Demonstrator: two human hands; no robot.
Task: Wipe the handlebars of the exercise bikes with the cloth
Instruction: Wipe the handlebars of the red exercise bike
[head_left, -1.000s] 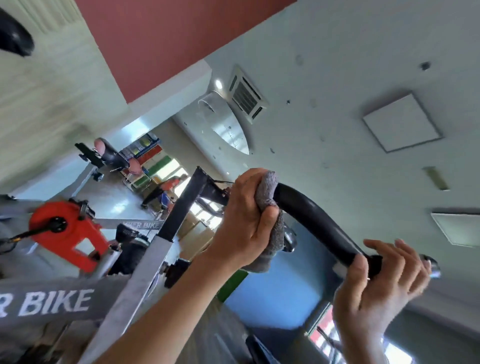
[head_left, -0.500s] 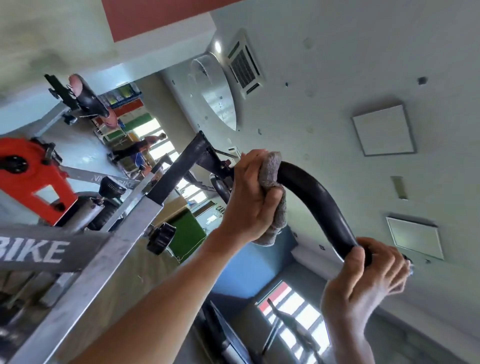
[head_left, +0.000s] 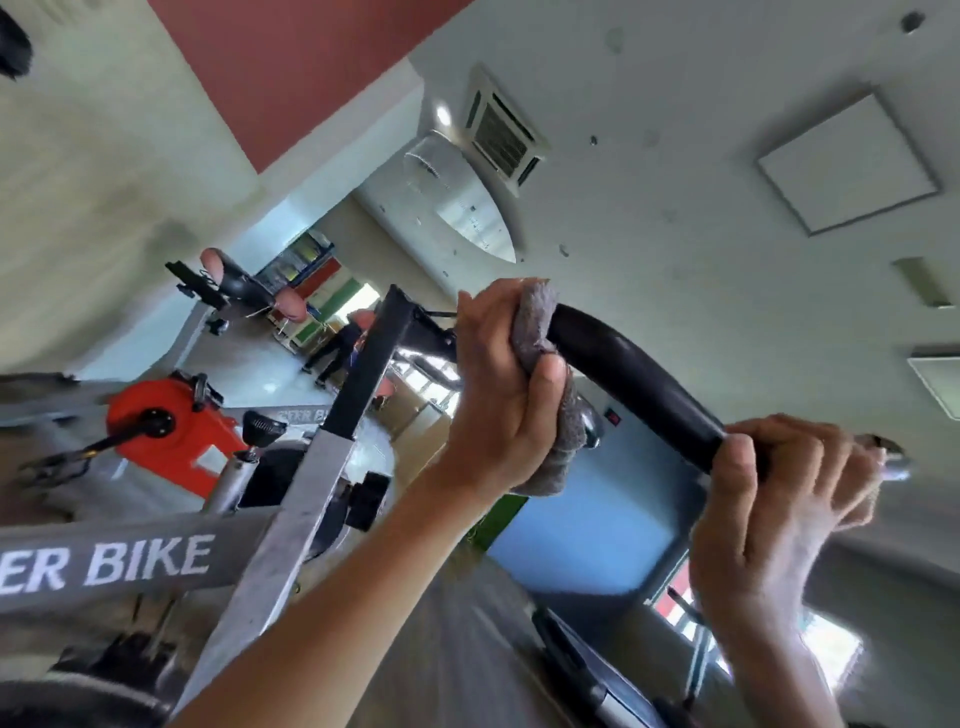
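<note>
- Head view: the left hand (head_left: 498, 395) grips the grey cloth (head_left: 535, 322) round the black handlebar (head_left: 639, 379) at its inner end, just beside the post (head_left: 363, 374). Its fingers are curled over the top and the thumb presses the cloth from below.
- The right hand (head_left: 779, 499) holds the handlebar's outer end, fingers (head_left: 810, 447) curled tight together round it, beside the shiny end cap (head_left: 896, 457).
- A second ago those right fingers were loose and spread; now they are clamped. The cloth hand sits at much the same spot on the bar.
- So the bar is probably steadied, and the bare black stretch between the hands looks not yet wiped in this pass.
- The cloth's lower part hangs behind the left palm. The left fingertips are hidden behind the bar.
- The other half of the handlebar is hidden or cut off, and the edges of the view are blurred.
- The bike frame (head_left: 156, 566) shows only the lettering "ER BIKE".
</note>
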